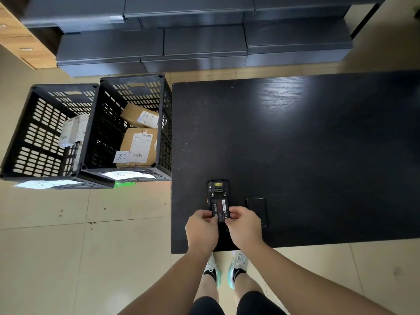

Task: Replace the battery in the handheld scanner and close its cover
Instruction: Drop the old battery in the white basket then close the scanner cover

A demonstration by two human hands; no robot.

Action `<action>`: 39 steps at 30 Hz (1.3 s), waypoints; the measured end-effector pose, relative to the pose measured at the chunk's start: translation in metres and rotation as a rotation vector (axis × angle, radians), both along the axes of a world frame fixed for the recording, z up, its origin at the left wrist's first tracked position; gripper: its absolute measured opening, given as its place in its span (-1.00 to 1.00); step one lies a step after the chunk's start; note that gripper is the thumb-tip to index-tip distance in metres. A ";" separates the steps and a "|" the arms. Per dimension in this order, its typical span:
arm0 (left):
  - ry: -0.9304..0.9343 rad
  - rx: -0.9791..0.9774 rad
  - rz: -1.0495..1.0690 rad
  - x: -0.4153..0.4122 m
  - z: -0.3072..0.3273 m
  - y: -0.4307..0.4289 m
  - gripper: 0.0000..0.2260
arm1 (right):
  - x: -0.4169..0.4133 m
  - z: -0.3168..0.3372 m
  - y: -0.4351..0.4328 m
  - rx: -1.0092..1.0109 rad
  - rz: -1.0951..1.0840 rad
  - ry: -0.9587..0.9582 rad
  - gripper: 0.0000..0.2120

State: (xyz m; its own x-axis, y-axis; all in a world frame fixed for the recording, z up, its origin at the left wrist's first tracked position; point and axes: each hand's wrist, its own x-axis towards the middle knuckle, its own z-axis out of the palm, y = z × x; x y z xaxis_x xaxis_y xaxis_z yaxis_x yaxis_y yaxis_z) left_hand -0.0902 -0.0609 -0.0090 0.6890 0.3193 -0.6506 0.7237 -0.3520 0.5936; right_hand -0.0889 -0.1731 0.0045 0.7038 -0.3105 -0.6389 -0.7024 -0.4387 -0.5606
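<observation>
The black handheld scanner (217, 189) lies face down near the front left of the black table (318, 144), its battery bay uncovered. A black battery (219, 209) with a red and white label rests over the bay. Both hands pinch its near end: my left hand (201, 230) from the left, my right hand (244, 227) from the right. Whether the battery is fully seated I cannot tell. The black cover (256, 210) lies flat on the table just right of the scanner, partly hidden by my right hand.
Two black slotted crates (91, 133) holding cardboard parcels stand on the tiled floor left of the table. Dark grey boxes (204, 42) are stacked behind. A wooden cabinet (20, 42) sits at the far left. My feet are under the table's front edge.
</observation>
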 end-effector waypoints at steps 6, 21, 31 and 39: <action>0.002 0.026 0.013 -0.002 -0.002 0.001 -0.93 | -0.002 0.001 -0.001 -0.016 0.037 -0.017 -0.69; -0.007 0.049 0.018 0.002 0.000 0.001 -0.95 | -0.005 -0.009 0.001 -0.054 0.064 -0.074 -0.67; -0.019 0.061 -0.032 0.004 0.001 0.003 -0.92 | -0.009 -0.011 0.000 -0.007 -0.003 -0.114 -0.72; -0.044 0.103 -0.097 0.004 0.005 0.009 -0.74 | -0.008 -0.015 -0.009 -0.018 -0.010 -0.085 -0.68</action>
